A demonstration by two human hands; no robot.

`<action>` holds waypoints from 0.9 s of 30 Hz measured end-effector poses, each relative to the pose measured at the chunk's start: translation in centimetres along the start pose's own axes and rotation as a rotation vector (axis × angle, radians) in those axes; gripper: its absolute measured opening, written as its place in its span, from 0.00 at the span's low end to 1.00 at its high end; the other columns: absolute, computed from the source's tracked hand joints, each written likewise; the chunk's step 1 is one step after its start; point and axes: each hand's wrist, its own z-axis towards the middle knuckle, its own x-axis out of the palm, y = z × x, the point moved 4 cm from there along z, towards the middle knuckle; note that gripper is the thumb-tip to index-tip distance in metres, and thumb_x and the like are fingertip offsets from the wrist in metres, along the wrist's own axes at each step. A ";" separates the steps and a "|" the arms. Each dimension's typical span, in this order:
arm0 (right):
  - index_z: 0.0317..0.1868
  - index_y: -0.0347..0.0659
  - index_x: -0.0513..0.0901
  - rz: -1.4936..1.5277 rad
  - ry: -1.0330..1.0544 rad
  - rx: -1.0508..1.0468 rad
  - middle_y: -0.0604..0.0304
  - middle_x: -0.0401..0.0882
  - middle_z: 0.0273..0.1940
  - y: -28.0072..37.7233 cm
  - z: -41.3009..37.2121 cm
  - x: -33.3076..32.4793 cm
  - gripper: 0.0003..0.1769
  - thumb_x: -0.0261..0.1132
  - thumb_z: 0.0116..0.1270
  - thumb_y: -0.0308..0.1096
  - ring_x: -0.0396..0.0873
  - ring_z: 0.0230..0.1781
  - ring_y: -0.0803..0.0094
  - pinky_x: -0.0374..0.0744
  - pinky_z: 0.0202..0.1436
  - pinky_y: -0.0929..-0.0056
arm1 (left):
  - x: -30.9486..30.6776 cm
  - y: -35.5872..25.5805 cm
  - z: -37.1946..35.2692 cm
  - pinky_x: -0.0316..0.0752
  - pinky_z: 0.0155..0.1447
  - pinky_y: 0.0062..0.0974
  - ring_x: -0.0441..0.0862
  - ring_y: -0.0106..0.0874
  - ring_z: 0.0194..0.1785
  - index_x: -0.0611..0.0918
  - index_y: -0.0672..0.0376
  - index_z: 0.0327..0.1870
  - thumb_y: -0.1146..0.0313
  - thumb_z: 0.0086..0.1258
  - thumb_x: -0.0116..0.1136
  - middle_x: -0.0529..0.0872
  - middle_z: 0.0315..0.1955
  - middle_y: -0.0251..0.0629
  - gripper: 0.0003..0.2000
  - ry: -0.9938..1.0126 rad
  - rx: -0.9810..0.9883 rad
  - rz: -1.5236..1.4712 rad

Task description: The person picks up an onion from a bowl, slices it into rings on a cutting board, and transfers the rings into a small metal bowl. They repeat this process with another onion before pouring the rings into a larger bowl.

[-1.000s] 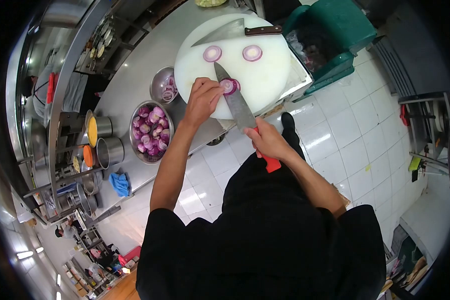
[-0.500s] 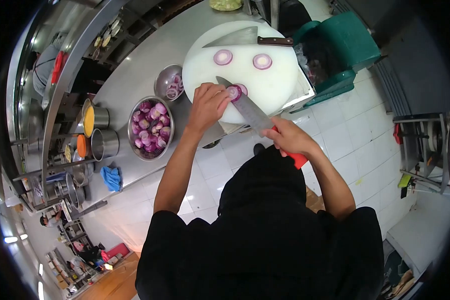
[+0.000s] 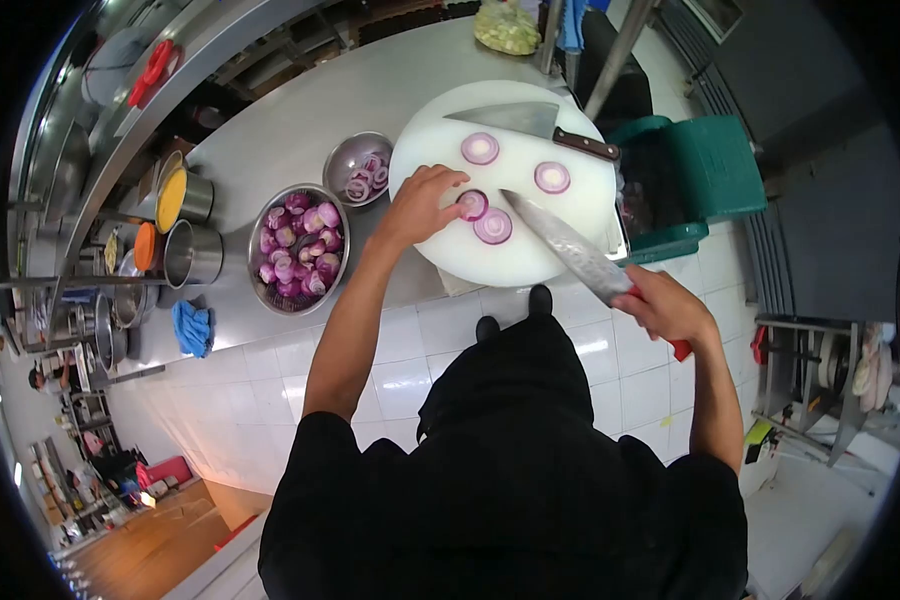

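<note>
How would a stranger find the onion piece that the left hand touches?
Find the round white cutting board on the steel counter. Four purple onion rounds lie on it. The onion piece is the only one touched by the left hand.

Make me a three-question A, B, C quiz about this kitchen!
1. Where does the cleaver lie? A in a drawer; B on the white board; C on the floor.
2. What colour is the handle of the knife in the right hand? A blue; B yellow; C red.
3. What is the left hand doing? A touching an onion piece; B holding a cup; C hanging free.
Answers: B, it rests at the board's far edge; C, red shows below the fist; A, fingertips meet the piece.
</note>
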 end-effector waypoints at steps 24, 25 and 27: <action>0.33 0.39 0.67 0.360 -0.033 -0.183 0.62 0.72 0.16 -4.6 7.4 -5.1 0.15 0.63 0.75 0.34 0.72 0.13 0.75 0.70 0.19 0.72 | -6.2 17.1 -2.1 0.91 0.50 0.33 0.89 0.43 0.44 0.74 0.69 0.63 0.83 0.75 0.46 0.80 0.55 0.53 0.17 -0.562 -0.937 -0.730; 0.33 0.38 0.67 0.383 -0.056 -0.188 0.61 0.73 0.16 -4.5 7.4 -5.1 0.15 0.64 0.75 0.33 0.72 0.13 0.75 0.70 0.19 0.71 | -6.3 17.9 -1.9 0.91 0.50 0.33 0.89 0.43 0.44 0.74 0.69 0.63 0.83 0.75 0.46 0.80 0.55 0.53 0.17 -0.554 -0.926 -0.732; 0.33 0.38 0.67 0.399 -0.082 -0.190 0.61 0.73 0.16 -4.2 7.4 -4.9 0.15 0.64 0.75 0.33 0.72 0.13 0.75 0.70 0.19 0.71 | -6.5 18.9 -2.0 0.91 0.52 0.34 0.89 0.45 0.46 0.73 0.69 0.65 0.85 0.74 0.44 0.79 0.57 0.53 0.19 -0.562 -0.936 -0.811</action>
